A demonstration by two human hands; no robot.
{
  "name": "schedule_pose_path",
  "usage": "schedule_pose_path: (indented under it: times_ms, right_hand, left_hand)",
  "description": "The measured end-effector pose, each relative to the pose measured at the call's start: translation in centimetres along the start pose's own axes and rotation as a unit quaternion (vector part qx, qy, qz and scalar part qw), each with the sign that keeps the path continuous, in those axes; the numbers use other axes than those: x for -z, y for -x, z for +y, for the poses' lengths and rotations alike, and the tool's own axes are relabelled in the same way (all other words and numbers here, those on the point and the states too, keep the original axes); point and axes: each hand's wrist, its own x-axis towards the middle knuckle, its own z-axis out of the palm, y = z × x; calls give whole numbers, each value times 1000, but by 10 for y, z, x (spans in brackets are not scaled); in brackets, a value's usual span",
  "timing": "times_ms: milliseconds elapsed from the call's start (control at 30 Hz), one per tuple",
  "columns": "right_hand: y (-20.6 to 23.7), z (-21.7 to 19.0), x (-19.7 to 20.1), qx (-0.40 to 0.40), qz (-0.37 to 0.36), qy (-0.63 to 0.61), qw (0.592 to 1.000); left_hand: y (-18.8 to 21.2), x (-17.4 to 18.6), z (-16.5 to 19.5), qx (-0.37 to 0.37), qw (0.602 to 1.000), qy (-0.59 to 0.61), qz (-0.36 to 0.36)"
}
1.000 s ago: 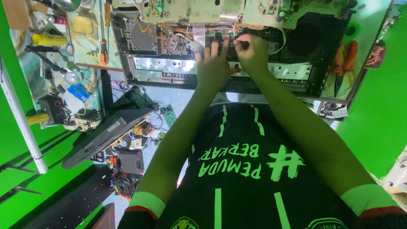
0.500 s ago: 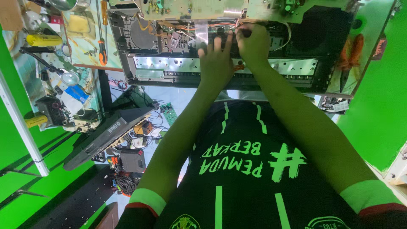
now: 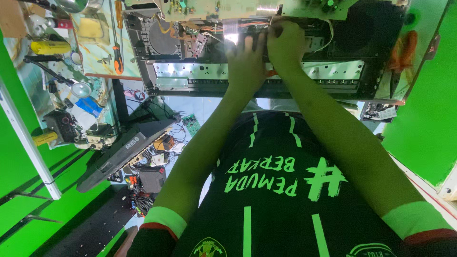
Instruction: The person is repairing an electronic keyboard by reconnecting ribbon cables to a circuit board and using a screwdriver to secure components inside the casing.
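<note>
An opened electronic keyboard chassis (image 3: 190,71) lies on the bench in front of me, with a speaker (image 3: 162,38) at its left end. A green circuit board (image 3: 214,7) is tilted up along its far edge, and a flat ribbon cable (image 3: 231,31) hangs from it. My left hand (image 3: 245,64) rests flat inside the chassis just right of the ribbon, fingers spread and pointing away. My right hand (image 3: 285,45) sits beside it, fingers curled up at the board's lower edge among thin wires. Its fingertips are hidden.
An orange-handled screwdriver (image 3: 117,52), a yellow cylinder (image 3: 50,46) and small tools clutter the bench at left. A long black keyboard cover (image 3: 124,150) leans below, over cables and a small green board (image 3: 192,124). Orange-handled pliers (image 3: 402,50) lie at right.
Both hands have moved farther into the chassis toward the raised circuit board, the right hand reaching its edge. My view has dipped slightly.
</note>
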Motion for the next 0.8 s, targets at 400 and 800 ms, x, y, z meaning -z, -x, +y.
schedule_pose_path:
  times_ms: [400,800]
  right_hand:
    - [4,-4,-4,3,-16,-76,997]
    - [1,-22,0,20,79,46,996]
  left_hand:
    - [10,-6,-2,-20,992,-90,83]
    - [-4,0,-6,-25,997,5,78]
